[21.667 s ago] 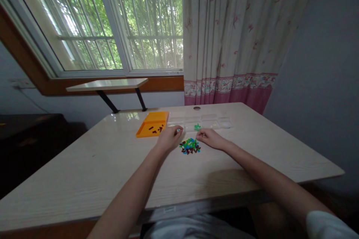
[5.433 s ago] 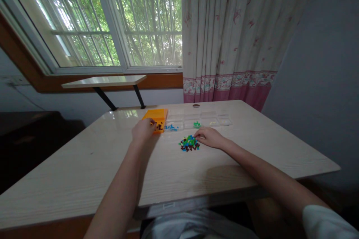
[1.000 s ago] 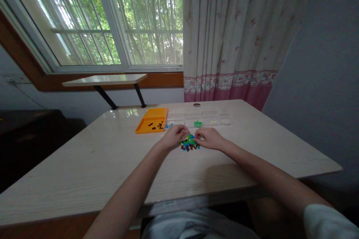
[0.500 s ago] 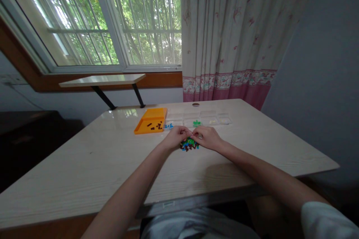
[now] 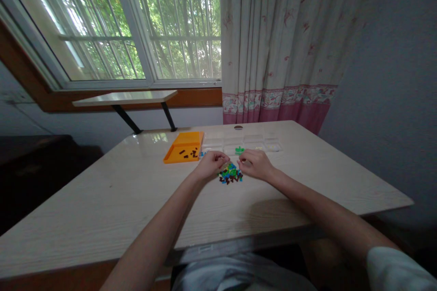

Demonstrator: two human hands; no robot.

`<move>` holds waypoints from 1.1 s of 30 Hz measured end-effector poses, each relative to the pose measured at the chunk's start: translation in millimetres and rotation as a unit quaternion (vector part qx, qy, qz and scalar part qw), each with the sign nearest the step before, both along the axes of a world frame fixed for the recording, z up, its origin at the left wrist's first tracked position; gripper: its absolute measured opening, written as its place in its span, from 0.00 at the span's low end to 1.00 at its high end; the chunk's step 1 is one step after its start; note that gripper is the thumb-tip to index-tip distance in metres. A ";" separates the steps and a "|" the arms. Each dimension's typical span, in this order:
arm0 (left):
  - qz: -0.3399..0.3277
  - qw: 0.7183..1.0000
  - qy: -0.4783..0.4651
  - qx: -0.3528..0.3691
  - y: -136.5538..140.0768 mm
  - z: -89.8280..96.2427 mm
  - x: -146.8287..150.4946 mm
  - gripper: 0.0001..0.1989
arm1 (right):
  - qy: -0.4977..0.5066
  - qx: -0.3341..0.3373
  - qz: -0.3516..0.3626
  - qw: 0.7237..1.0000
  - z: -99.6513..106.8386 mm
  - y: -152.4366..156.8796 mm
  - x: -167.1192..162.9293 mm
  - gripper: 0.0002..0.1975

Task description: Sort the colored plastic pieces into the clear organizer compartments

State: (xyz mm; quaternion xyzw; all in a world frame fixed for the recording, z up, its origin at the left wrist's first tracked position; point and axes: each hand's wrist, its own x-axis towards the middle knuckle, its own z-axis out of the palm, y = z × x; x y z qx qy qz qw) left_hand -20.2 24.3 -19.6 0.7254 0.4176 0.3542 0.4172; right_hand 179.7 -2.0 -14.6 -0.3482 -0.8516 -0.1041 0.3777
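A pile of small plastic pieces (image 5: 231,174), blue, green and brown, lies on the table between my hands. My left hand (image 5: 210,164) is at the pile's left edge, its fingertips pinched together; whatever they hold is too small to make out. On the other side, my right hand (image 5: 256,163) hovers at the pile's upper right with thumb and finger closed, and any piece in it is hidden. Just beyond my right hand, green pieces (image 5: 239,150) sit in a compartment of a clear plastic tray (image 5: 218,138). A few blue pieces (image 5: 204,153) show behind my left hand.
An open orange case (image 5: 182,146) with several dark brown pieces stands to the left of the clear tray. At the back left, a raised shelf (image 5: 124,97) rests on black legs. The pale wooden table (image 5: 136,200) ends near my body.
My hands were together over the pile's far side and have now moved apart, left hand leftward, right hand slightly rightward. More of the pile shows between them.
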 end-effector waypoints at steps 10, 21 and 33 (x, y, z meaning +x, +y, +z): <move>-0.006 1.000 0.024 0.019 -4.8 -2.6 0.4 0.17 | 0.005 0.036 -0.017 0.999 14.1 1.9 19.9 0.05; -0.077 0.996 -0.023 -0.040 -16.4 2.2 14.6 0.16 | -0.116 0.016 0.054 0.992 -5.8 0.4 0.6 0.07; -0.045 0.996 -0.065 -0.047 -11.7 -0.7 12.9 0.12 | -0.026 0.007 0.040 0.999 -3.2 -0.1 0.5 0.08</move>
